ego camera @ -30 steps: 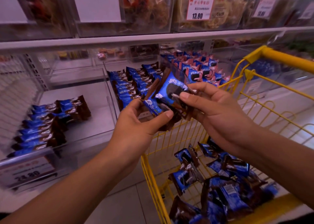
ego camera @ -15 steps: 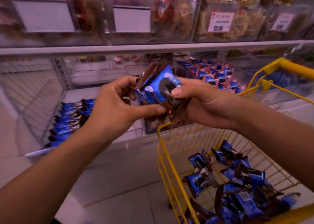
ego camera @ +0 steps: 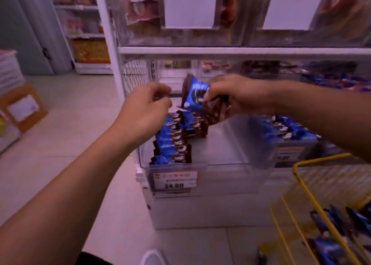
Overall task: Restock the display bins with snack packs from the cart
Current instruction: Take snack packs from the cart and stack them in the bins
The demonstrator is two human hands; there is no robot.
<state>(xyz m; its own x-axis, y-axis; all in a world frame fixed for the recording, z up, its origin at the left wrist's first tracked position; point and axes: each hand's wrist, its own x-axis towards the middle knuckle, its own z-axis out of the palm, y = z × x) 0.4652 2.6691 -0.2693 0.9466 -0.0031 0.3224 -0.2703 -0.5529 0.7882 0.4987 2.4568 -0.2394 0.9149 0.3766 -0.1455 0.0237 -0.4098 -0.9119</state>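
1. Blue-and-brown foil snack packs [ego camera: 195, 98], a small bundle: clamped between thumb and fingers of the right hand [ego camera: 239, 98], held above the clear plastic display bin [ego camera: 220, 160].
2. Left hand [ego camera: 146, 108]: fingers curled; whether they hold anything, cannot tell.
3. Shingled row of matching packs [ego camera: 172, 142]: fills the bin's left side.
4. Advice: lower the bundle beside that row, faces aligned, then release.
5. Yellow wire cart [ego camera: 313, 196]: more packs inside.

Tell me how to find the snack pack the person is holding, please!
Look at the clear bin on the bottom shelf, the one with the 24.80 price tag on its front. Just above it, the right hand holds a bunch of blue and brown snack packs. Unlike the packs lined up in the bin, these are up in the air.
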